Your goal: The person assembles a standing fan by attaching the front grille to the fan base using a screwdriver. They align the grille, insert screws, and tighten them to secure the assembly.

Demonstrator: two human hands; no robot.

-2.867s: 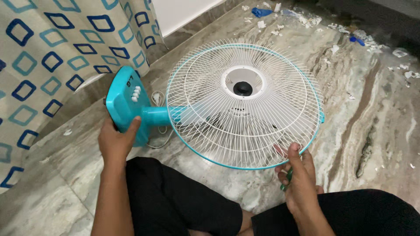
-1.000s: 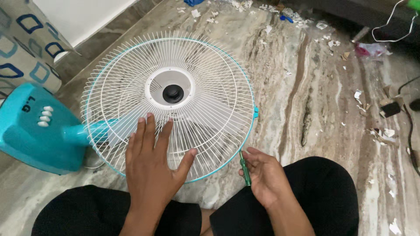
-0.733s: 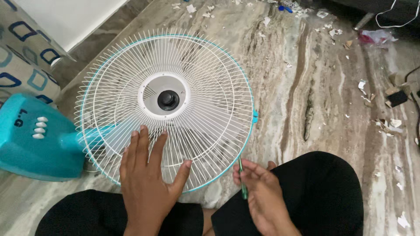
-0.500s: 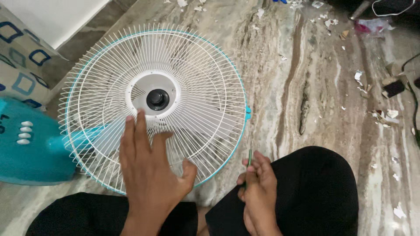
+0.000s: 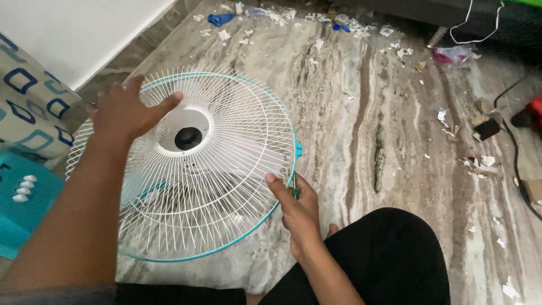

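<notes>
Marble floor [image 5: 361,147] — fan [image 5: 192,169], paper scraps [image 5: 451,121], cable [image 5: 516,164] lying on it.

— What am I looking at on the floor?

— I see a fan [image 5: 186,169] lying on its back, its round white wire guard [image 5: 226,130] facing up, ringed by a teal rim with a small teal clip at three o'clock. A dark hub sits in the white centre disc.

— And the tool?

— I make out a green-handled screwdriver [image 5: 294,192], touching the rim near four o'clock.
</notes>
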